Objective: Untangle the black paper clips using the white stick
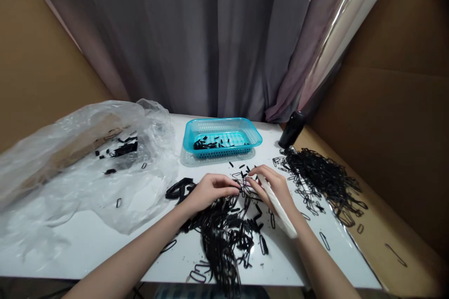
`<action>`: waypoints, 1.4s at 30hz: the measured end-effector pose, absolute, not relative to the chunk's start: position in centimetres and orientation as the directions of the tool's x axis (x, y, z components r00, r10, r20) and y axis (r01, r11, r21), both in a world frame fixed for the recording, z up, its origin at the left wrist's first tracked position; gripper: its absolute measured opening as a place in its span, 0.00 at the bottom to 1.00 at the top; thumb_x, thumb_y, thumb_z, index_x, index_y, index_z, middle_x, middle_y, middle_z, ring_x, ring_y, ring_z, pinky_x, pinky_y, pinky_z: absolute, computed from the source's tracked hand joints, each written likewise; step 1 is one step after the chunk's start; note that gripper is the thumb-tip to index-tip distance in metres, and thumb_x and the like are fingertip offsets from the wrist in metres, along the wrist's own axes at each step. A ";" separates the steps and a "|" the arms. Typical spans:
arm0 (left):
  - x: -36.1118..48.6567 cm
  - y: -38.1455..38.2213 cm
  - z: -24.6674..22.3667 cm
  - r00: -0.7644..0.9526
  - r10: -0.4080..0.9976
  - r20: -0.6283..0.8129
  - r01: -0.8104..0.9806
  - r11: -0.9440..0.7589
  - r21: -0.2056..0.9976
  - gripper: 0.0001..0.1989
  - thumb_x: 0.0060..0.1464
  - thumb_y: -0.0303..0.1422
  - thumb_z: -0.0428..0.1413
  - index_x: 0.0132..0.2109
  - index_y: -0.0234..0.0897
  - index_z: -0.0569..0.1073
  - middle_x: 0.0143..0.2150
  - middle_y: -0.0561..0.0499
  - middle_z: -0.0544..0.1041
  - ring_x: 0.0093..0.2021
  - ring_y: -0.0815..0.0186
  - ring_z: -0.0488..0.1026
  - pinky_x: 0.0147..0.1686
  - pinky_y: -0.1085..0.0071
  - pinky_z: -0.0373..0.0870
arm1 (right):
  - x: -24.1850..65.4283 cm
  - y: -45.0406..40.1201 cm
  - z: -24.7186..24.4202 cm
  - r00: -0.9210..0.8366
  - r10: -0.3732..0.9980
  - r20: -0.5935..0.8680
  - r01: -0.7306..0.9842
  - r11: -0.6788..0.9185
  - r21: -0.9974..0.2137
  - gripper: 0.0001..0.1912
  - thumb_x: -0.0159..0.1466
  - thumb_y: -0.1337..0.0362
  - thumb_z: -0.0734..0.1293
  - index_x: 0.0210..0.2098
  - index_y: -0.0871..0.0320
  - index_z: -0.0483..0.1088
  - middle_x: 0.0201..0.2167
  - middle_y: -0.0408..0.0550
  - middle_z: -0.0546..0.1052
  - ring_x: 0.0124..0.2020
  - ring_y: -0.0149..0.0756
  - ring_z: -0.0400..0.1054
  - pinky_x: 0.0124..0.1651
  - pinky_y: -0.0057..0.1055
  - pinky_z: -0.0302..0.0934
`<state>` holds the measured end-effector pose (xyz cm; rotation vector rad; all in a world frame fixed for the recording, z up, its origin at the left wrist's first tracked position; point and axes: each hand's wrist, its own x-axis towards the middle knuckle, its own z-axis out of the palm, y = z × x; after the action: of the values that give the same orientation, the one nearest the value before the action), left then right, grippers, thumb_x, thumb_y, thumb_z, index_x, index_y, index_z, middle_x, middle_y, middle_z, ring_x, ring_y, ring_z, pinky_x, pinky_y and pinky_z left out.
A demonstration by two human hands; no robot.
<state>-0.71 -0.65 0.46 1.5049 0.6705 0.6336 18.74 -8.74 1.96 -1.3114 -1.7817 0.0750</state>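
Watching both hands: the left hand looks pinched nearly closed on thin black loops; the right hand curls around a white tool, tip unclear. I'd keep fingertips clear of it, loops spread above the black heap, near the blue basket.

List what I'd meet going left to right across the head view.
Clear plastic bag → left hand → right hand → right-hand heap of black loops.
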 end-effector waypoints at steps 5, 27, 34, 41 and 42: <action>-0.7 -0.5 0.0 0.693 0.720 -0.042 0.022 0.037 0.999 0.08 0.42 0.33 0.68 0.32 0.35 0.82 0.29 0.50 0.82 0.30 0.66 0.75 0.35 0.70 0.70 | 18.2 -9.4 2.8 -0.181 0.786 0.591 0.588 0.569 -0.575 0.08 0.66 0.69 0.65 0.42 0.55 0.76 0.37 0.48 0.81 0.37 0.37 0.76 0.42 0.32 0.68; -1.1 -0.1 0.0 0.785 0.608 -0.118 0.054 0.122 0.991 0.12 0.39 0.39 0.69 0.25 0.34 0.79 0.22 0.51 0.78 0.23 0.70 0.69 0.27 0.73 0.65 | 18.3 -9.5 2.1 -0.382 0.695 0.609 0.517 0.707 -0.482 0.13 0.66 0.67 0.66 0.49 0.49 0.76 0.40 0.46 0.83 0.39 0.36 0.79 0.43 0.33 0.74; -0.9 0.0 0.4 0.775 0.618 -0.134 0.063 0.136 0.989 0.22 0.34 0.49 0.70 0.24 0.34 0.77 0.19 0.53 0.75 0.21 0.70 0.67 0.25 0.73 0.63 | 17.1 -9.5 1.0 -0.329 0.616 0.716 0.616 0.714 -0.332 0.09 0.67 0.69 0.64 0.44 0.56 0.76 0.37 0.49 0.83 0.35 0.35 0.78 0.41 0.34 0.74; -0.7 -0.3 0.6 0.743 0.657 -0.128 0.033 0.154 0.988 0.24 0.33 0.51 0.69 0.23 0.33 0.75 0.18 0.55 0.72 0.21 0.71 0.64 0.26 0.74 0.61 | 16.4 -9.3 0.5 -0.266 0.584 0.767 0.693 0.669 -0.269 0.09 0.66 0.72 0.64 0.42 0.56 0.74 0.31 0.48 0.80 0.32 0.34 0.75 0.38 0.31 0.72; -0.7 -0.3 0.5 0.740 0.660 -0.130 0.029 0.162 0.986 0.24 0.34 0.52 0.69 0.23 0.33 0.75 0.18 0.55 0.71 0.21 0.71 0.64 0.26 0.74 0.61 | 16.3 -9.4 0.5 -0.261 0.572 0.778 0.706 0.663 -0.250 0.09 0.66 0.73 0.64 0.41 0.56 0.74 0.30 0.48 0.80 0.32 0.35 0.75 0.38 0.31 0.72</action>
<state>-0.68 -0.31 0.50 1.3496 0.6291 0.4950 16.35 -9.35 0.50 -0.9970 -1.9514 -0.1824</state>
